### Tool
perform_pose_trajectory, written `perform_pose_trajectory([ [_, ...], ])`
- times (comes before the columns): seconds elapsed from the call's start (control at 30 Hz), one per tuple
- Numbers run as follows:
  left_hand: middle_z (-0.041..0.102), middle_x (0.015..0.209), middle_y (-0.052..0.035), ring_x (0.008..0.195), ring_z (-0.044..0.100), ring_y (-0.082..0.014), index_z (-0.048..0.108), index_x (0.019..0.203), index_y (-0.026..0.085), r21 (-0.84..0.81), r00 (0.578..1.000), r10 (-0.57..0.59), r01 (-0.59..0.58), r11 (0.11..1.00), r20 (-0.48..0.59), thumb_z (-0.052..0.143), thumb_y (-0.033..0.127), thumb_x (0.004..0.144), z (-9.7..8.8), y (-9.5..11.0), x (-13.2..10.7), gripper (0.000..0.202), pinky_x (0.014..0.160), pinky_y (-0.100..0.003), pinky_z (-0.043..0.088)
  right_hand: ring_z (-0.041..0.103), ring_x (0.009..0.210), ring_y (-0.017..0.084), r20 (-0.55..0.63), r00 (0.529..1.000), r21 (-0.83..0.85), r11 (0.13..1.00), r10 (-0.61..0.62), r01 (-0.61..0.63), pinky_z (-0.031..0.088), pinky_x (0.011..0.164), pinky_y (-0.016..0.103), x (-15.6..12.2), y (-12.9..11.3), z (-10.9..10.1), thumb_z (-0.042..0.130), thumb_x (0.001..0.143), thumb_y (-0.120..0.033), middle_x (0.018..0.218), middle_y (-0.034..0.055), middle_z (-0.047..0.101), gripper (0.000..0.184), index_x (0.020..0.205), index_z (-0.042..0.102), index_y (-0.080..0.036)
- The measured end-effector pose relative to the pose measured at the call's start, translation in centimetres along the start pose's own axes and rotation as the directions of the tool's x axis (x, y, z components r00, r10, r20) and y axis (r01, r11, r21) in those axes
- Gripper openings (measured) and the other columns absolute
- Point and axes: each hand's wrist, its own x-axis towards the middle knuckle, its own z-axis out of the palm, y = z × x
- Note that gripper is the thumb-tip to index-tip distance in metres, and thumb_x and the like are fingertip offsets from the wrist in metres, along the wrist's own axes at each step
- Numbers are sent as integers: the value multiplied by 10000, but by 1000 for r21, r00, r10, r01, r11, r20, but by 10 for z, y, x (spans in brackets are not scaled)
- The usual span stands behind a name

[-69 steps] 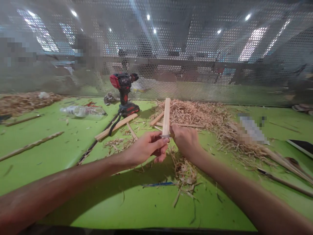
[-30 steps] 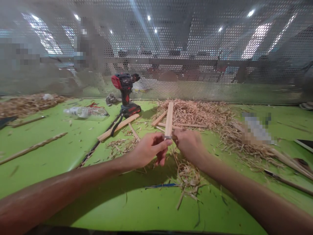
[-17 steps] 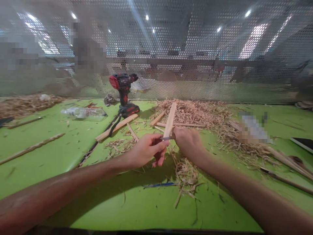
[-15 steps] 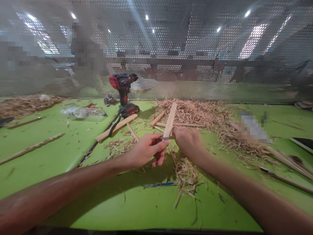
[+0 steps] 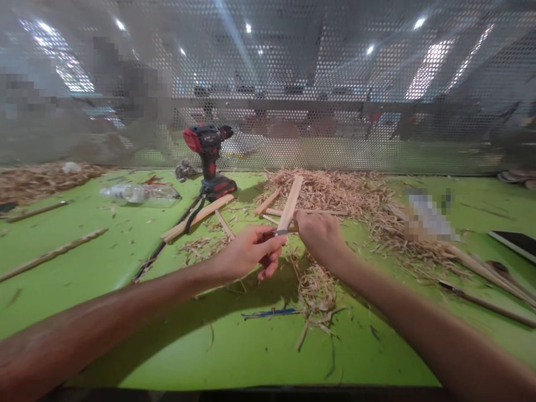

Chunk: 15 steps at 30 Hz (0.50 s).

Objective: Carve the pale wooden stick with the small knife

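Note:
My left hand (image 5: 250, 252) is closed around the near end of a flat pale wood strip (image 5: 290, 202), which points away from me and rises slightly over the shavings. Closed on a knife, my right hand (image 5: 319, 233) sits just to the right of the strip. The knife's grey blade (image 5: 283, 232) lies across the wood close to my left thumb and fingers. Most of the knife handle is hidden in my right fist. Beneath both hands, curled wood shavings (image 5: 317, 290) are scattered on the green tabletop (image 5: 176, 346).
A cordless drill (image 5: 209, 159) stands at the back left beside a wooden piece (image 5: 196, 218) with a black strap. A clear plastic bottle (image 5: 142, 194) lies farther left. Shavings (image 5: 330, 192) pile against the perforated screen (image 5: 285, 134). At right lie a narrow-bladed tool (image 5: 481, 301) and a dark flat device (image 5: 517, 245).
The whole view has shifted slightly left. The blade still lies across the strip near its held end, and both hands keep nearly the same grip and place.

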Motion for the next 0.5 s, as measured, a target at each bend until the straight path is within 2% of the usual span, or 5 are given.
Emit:
perform_pose_trajectory([
  [0.13,498,602,57,427,531,-55,491,736,181,-21,999,-9,8,1000,-36,572,338,940,0,-2,0,270,372,-166,396,638,697,192,3,998,67,996,58,-58,425,606,268,10,12,8,394,967,-73,811,102,711,310,1096,672,-116],
  [0.23,543,581,50,442,565,-76,518,776,175,-21,995,-75,77,997,72,567,369,943,2,-7,-4,260,384,-173,421,586,637,155,22,973,80,970,228,-229,405,603,265,17,45,10,411,962,-52,740,95,682,300,1027,701,-88],
  [0.33,573,569,40,460,597,-97,529,782,172,-36,978,-111,119,992,176,573,392,937,4,-8,-7,273,403,-191,451,618,722,194,-31,931,72,930,363,-360,370,620,295,16,82,9,368,964,-81,776,189,675,352,942,712,-8],
  [0.4,582,577,37,462,597,-93,532,788,170,-60,982,-98,109,992,164,573,391,938,4,-8,-6,270,411,-187,449,634,801,224,-88,917,81,920,390,-383,359,651,310,13,98,6,351,978,-140,851,227,676,380,964,705,-2],
  [0.5,597,584,27,463,598,-88,532,784,167,-93,986,-86,99,991,141,556,380,948,2,-9,-1,270,415,-180,431,623,784,208,-142,919,119,928,367,-353,361,682,306,10,98,3,281,1009,-219,854,198,680,454,969,701,-49],
])
